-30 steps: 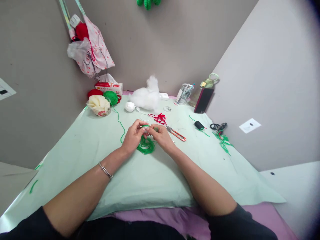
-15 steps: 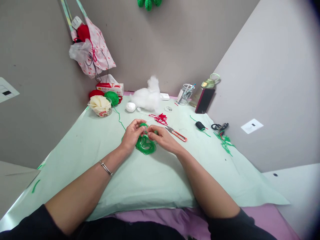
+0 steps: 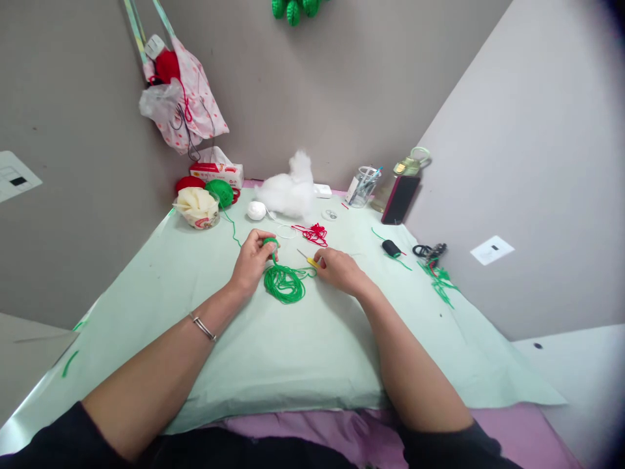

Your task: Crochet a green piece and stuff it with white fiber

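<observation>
My left hand (image 3: pixel 251 264) is closed around a small green crochet piece (image 3: pixel 270 242), pinched between thumb and fingers; part of it is hidden. A green strand runs down from it to the loose coil of green yarn (image 3: pixel 284 284) on the table. In my right hand (image 3: pixel 339 270) is a crochet hook (image 3: pixel 311 262) with a yellow handle and a thin metal tip pointing left, apart from the green piece. The orange snips seen earlier are hidden, where my right hand now is.
Behind my hands lie tangled red yarn (image 3: pixel 315 233), a white yarn ball (image 3: pixel 256 210) and fluffy white stuffing (image 3: pixel 288 189). A tub (image 3: pixel 198 208) and green yarn ball (image 3: pixel 221 193) stand left. Rightward are a phone (image 3: pixel 400 200), a bottle (image 3: pixel 413 163) and black yarn (image 3: pixel 391 248).
My hands have drawn apart: the left slightly left with the green piece, the right to the right. The yellow-handled hook has come into view, and the orange snips are now hidden.
</observation>
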A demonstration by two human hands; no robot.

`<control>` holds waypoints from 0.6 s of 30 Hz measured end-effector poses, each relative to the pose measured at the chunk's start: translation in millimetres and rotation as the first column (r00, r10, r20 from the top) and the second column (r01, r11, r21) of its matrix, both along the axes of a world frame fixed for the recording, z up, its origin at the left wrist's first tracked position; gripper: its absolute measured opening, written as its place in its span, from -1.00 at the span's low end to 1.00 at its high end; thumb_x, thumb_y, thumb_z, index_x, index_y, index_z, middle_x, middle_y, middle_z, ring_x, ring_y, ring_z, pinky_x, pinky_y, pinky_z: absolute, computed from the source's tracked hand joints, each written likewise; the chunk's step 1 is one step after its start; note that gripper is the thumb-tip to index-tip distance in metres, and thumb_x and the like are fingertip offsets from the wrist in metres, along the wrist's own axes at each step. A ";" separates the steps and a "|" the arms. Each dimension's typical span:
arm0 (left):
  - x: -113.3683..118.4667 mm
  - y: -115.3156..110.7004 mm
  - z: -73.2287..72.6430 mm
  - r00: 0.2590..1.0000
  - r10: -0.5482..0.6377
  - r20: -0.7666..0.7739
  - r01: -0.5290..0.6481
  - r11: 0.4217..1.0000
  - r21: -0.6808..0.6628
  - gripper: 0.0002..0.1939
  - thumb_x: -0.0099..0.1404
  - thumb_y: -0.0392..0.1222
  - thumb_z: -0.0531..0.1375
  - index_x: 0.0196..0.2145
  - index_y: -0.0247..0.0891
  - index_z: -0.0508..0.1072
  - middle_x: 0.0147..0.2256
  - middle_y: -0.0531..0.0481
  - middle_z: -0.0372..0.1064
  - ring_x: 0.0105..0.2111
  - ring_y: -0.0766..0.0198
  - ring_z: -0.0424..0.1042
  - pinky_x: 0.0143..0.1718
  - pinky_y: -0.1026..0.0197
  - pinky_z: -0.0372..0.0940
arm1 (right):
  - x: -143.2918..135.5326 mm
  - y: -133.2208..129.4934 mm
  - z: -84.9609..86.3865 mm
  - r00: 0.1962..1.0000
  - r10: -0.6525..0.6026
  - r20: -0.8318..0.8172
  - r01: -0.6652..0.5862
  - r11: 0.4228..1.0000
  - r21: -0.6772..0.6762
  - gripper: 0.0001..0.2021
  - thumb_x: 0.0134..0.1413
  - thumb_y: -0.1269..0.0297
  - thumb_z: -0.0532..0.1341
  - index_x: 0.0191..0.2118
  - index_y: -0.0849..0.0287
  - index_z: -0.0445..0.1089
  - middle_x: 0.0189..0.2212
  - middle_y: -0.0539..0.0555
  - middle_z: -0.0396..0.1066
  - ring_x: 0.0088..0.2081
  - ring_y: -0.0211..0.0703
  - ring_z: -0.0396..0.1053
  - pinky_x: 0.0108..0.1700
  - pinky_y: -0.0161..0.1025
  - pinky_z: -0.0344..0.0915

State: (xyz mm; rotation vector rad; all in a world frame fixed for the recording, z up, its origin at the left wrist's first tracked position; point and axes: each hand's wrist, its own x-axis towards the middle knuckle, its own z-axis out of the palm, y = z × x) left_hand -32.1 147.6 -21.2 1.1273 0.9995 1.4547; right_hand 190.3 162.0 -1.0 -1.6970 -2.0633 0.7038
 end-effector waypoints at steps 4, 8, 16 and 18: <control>-0.4 1.1 -3.8 0.997 0.004 -0.078 -0.002 1.000 0.022 -0.86 0.41 -0.18 0.26 -0.17 -0.31 0.45 -0.35 0.07 0.41 -0.44 0.34 0.40 -0.39 0.23 0.38 | -1.8 0.7 9.8 0.987 -0.025 -0.160 0.022 1.000 -0.020 -0.90 -0.05 0.47 0.19 -0.35 0.17 0.35 -0.36 0.09 0.38 -0.36 -0.15 0.24 -0.29 -0.22 0.08; 0.4 0.5 -5.8 0.989 0.016 -0.146 -0.011 0.999 0.040 -0.81 0.43 -0.13 0.25 -0.12 -0.31 0.47 -0.31 0.05 0.43 -0.43 0.33 0.41 -0.38 0.22 0.40 | -8.9 -10.6 26.8 0.893 0.080 -0.442 -0.137 0.986 -0.099 -0.67 0.11 0.34 0.07 0.01 0.13 0.31 -0.33 0.01 0.38 -0.51 -0.28 0.14 -0.44 -0.27 0.07; 3.3 -4.0 -2.8 0.969 0.062 -0.240 -0.044 0.996 0.080 -0.87 0.40 -0.22 0.23 -0.12 -0.28 0.43 -0.34 0.08 0.41 -0.47 0.34 0.36 -0.37 0.22 0.34 | -35.8 -31.5 26.2 0.632 0.081 -0.770 -0.422 0.870 -0.255 -0.71 0.18 0.08 0.24 -0.12 0.19 0.43 -0.67 -0.19 0.15 -0.68 -0.36 0.07 -0.56 -0.33 0.00; 4.1 -4.7 -2.0 0.965 0.071 -0.254 -0.050 0.995 0.089 -0.88 0.38 -0.25 0.19 -0.12 -0.24 0.41 -0.34 0.08 0.42 -0.48 0.34 0.35 -0.36 0.22 0.32 | -38.8 -31.7 24.5 0.603 0.048 -0.796 -0.431 0.860 -0.275 -0.76 0.16 0.14 0.24 -0.18 0.21 0.45 -0.71 -0.18 0.17 -0.68 -0.35 0.09 -0.55 -0.33 0.02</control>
